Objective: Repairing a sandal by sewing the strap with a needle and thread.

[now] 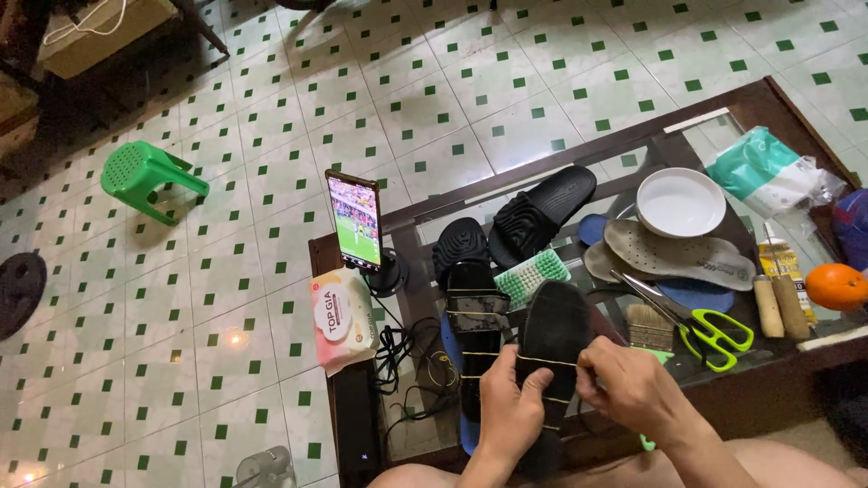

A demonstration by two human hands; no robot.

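Nearest to us, our left hand (508, 399) closes around the lower part of a black sole (551, 334), thumb across its face; the sole's bottom end is hidden behind the fingers. Our right hand (633, 390) pinches a thin yellowish band (542, 360) stretched across the sole; how many fingers grip it we cannot tell. The sole stands tilted above the near edge of a glass-topped table (533, 185). Just beside it lies a black sandal (472, 307) wrapped with similar bands. To the right lie green-handled scissors (714, 333), a small brush (647, 327) and an orange (837, 286), cut off by the frame edge. Farther on we see a green scrub brush (532, 276), a black slide (541, 215), grey insoles (678, 253) and a white bowl (680, 202). An upright phone (354, 219) stands at the table's left end. Beyond, the green-and-white tiled floor (434, 99) carries a green stool (145, 179).
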